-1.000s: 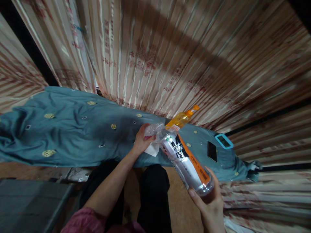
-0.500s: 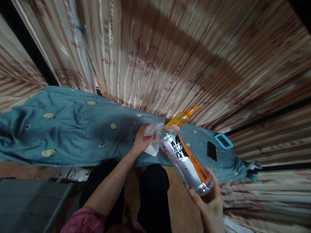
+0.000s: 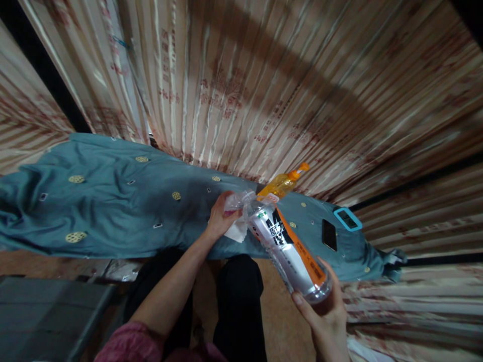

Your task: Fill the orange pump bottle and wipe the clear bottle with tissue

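**Clear bottle held between my two hands over the blue-draped counter**

I hold a clear plastic bottle (image 3: 289, 251) tilted, its neck pointing up and away from me toward the counter (image 3: 113, 211) and its base low and near me. My right hand (image 3: 326, 311) cups the base from beneath, fingers curled up around the rounded bottom, thumb along the near side. My left hand (image 3: 221, 217) is closed around the neck end, where crinkled clear plastic (image 3: 237, 200) bunches over the top; I cannot tell whether a cap sits under it. Beneath that hand a white tissue (image 3: 237, 232) lies on the cloth, touching my fingers.

The bottle is see-through with a ribbed shoulder, and it looks empty or nearly so. A label wraps its middle: silvery white on one side with bold black characters, and a long orange stripe with small print running down the other. The base glints where light catches it.

Just behind the bottle's neck stands an orange-capped bottle (image 3: 282, 185) of amber liquid, leaning slightly. To the right on the blue cloth (image 3: 56, 206), which carries gold round motifs, lie a dark phone (image 3: 329, 235) and, beyond it, a small device with a turquoise frame (image 3: 347, 219). Striped curtains (image 3: 264, 85) hang behind the counter. My dark trousers (image 3: 237, 296) show below.
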Available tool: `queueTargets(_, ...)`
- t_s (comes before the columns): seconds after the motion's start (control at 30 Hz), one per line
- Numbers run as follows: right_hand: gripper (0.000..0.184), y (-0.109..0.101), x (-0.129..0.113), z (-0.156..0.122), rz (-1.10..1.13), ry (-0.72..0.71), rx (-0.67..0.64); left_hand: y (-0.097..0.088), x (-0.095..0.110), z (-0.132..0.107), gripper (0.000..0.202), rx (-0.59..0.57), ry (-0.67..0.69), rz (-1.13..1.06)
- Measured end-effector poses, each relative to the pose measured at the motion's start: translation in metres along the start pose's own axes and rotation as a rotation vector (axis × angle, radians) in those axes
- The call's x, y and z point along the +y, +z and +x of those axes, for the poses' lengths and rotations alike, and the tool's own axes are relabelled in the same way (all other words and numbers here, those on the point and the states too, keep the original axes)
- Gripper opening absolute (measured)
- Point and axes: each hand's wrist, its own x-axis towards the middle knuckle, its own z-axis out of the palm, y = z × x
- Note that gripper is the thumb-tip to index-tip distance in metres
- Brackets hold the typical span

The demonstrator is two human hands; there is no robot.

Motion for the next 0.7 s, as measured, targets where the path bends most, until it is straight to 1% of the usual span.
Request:
queueTargets(0.13, 0.098, -0.0008, 0.002, 0.0002, -0.017, -0.008, -0.009, 0.0003, -0.0005, 0.0, 0.063, -0.002, -0.002, -0.01)
queueTargets(0.57, 0.095, 0.0019, -0.0038, -0.0002, -0.008, -0.005, 0.003, 0.0004, -0.0012, -0.0001, 0.06, 0.012, 0.007, -0.011)
queueTargets(0.7, 0.094, 0.0023, -0.0046, -0.0003, -0.01, -0.008, 0.007, 0.0005, -0.0013, 0.0001, 0.061, 0.015, 0.01, -0.009)
